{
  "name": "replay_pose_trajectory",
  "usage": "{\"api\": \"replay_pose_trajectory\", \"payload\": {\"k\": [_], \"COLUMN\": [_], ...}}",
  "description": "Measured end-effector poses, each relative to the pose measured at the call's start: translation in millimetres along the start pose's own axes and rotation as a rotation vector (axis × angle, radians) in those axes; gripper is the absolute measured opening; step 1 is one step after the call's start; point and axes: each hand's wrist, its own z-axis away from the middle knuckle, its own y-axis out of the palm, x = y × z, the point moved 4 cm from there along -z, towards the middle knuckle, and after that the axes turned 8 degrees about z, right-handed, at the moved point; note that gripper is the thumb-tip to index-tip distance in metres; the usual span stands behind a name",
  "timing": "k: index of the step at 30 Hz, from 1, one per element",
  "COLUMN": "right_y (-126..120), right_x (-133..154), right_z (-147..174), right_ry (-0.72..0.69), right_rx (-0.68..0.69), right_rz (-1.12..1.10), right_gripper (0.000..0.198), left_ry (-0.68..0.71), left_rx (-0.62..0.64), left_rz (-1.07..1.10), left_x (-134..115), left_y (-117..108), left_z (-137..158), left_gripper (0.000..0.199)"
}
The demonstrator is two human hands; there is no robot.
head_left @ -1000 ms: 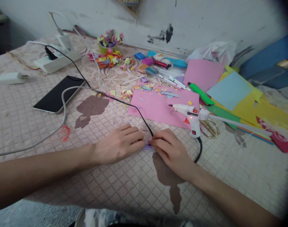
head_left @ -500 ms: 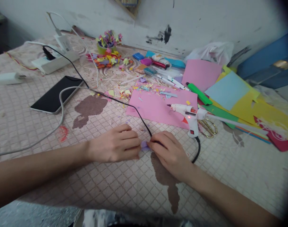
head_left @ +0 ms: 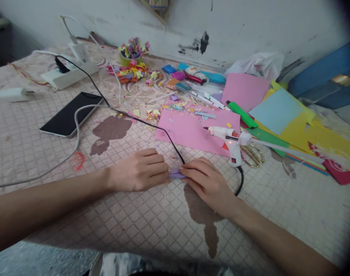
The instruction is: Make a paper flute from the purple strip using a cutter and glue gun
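Note:
A narrow purple paper strip (head_left: 176, 174) stretches between my two hands, just above or on the patterned tablecloth (head_left: 129, 226). My left hand (head_left: 142, 169) is closed on its left end, with the fingertips curled out of sight. The other end is pinched by my right hand (head_left: 206, 182), thumb and fingers pressed together. A black cord (head_left: 170, 142) runs up to the right fingers and passes behind them. Beyond that hand, a white glue gun (head_left: 231, 140) with a small red light lies on a pink sheet (head_left: 189, 128), a glue stick in its back.
Gold-handled scissors (head_left: 253, 155) lie beside the glue gun. Coloured paper sheets (head_left: 281, 111) are piled at right. Paper scraps (head_left: 154, 113), a pot of paper flowers (head_left: 130, 57) and markers (head_left: 211, 100) sit farther back. At left are a phone (head_left: 71, 115) and a power strip (head_left: 68, 73).
More of the purple paper strip shows between my hands now, and it looks flatter. My left hand has shifted slightly up and left. The view has moved a little.

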Motion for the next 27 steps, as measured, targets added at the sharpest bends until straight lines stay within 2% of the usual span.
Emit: {"api": "replay_pose_trajectory", "payload": {"k": [5,8,15,21,27], "right_y": [0.0,0.0,-3.1,-3.1,-2.3], "right_x": [0.3,-0.9,-6.7,-8.2,-7.2], "right_z": [-0.8,-0.8,0.0,-0.3,0.9], "right_ry": [0.016,0.037,0.182,0.202,0.164], "right_rx": [0.001,0.006,0.043,0.021,-0.021], "right_rz": [-0.015,-0.034,-0.062,-0.071,-0.081], "right_gripper": [0.017,0.017,0.030,0.022,0.015], "left_ry": [-0.030,-0.060,-0.098,-0.131,-0.141], "left_rx": [-0.009,-0.018,-0.011,-0.015,-0.009], "left_rz": [0.012,0.011,0.060,0.086,0.105], "left_x": [0.8,2.4,6.8,8.5,9.9], "left_y": [0.2,1.9,4.2,4.6,6.4], "left_z": [0.6,1.5,3.0,3.3,4.0], "left_gripper": [0.021,0.016,0.014,0.014,0.013]}}
